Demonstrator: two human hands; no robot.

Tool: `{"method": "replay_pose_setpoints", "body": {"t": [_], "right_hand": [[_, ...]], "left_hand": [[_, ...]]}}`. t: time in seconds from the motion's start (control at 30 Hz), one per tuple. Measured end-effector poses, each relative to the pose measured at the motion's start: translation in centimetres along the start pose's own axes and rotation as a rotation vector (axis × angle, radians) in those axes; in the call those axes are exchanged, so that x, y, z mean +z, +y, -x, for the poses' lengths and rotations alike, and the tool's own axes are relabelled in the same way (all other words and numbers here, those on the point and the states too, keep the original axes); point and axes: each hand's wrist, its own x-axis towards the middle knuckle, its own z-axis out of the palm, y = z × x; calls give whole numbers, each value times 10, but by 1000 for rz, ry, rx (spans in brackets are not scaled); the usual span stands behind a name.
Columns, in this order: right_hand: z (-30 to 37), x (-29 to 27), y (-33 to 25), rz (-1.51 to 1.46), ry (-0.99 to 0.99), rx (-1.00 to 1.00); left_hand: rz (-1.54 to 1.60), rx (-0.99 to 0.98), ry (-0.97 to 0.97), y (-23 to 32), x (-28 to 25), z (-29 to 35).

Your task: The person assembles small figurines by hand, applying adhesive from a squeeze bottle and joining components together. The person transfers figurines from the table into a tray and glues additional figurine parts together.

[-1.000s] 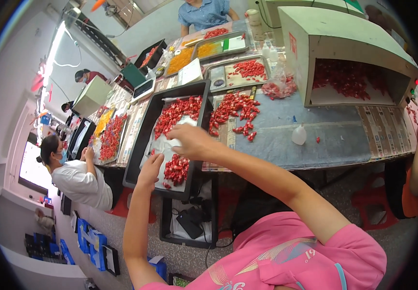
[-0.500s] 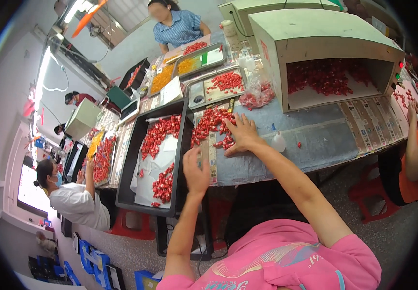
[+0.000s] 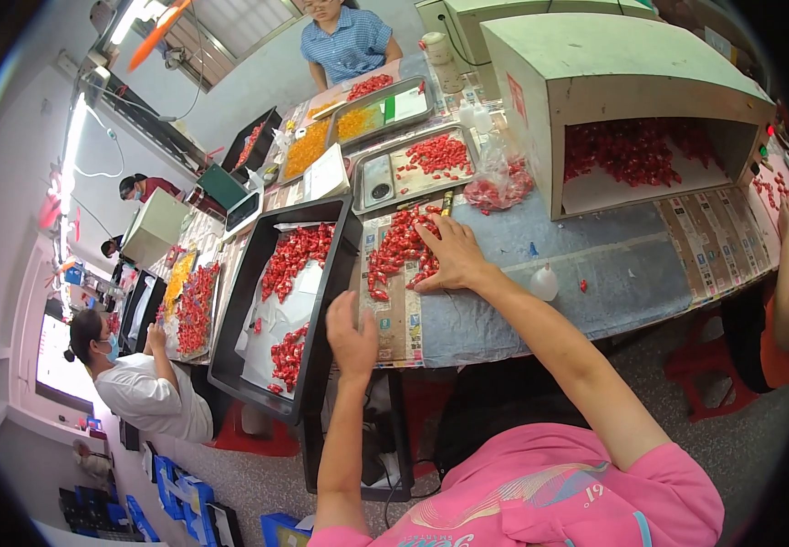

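Observation:
A loose pile of small red shiny pieces (image 3: 399, 251) lies on the patterned table covering, right of a black tray (image 3: 355, 228). My right hand (image 3: 454, 255) is open, palm down, its spread fingers cupped against the pile's right side. Beside the tray's right wall is my left hand (image 3: 352, 342), its fingers stretched and thumb apart; whether it touches the wall cannot be told. Inside the tray, two heaps of similar red pieces (image 3: 296, 260) rest on white sheets. The tray's near end juts past the table edge.
Beyond the pile lie a metal tray (image 3: 367, 205) with red pieces and a plastic bag (image 3: 499, 189). A pale green box-shaped machine (image 3: 632, 68) stands at right. A small squeeze bottle (image 3: 544, 283) is near the front edge. Co-workers sit at left, far side and right.
My left hand has moved left and toward me, closer to the tray. The tray's near end has swung slightly left. The red pile looks more gathered beside my right hand.

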Motion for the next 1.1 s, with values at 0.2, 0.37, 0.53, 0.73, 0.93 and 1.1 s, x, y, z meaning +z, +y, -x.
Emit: {"method": "replay_pose_setpoints", "body": {"t": [0.2,0.37,0.53,0.73,0.93,1.1], "right_hand": [[-9,-5,-15,-3,-93,42],[-10,0,-22,-72,-47,52],[-26,12,-21,-39,7,32],[-34,19,-33,-116,-141,-14],[-50,22,-21,-279,-112,-1],[-61,25,-17,-440,22,-78]], "left_hand": [[101,2,-27,-22,72,-25],[148,-34,-128,-23,107,-59],[363,-108,-24,-3,127,-64],[667,-458,129,4,135,-73],[796,-690,224,12,141,-82],[865,-778,276,20,146,-98]]}}
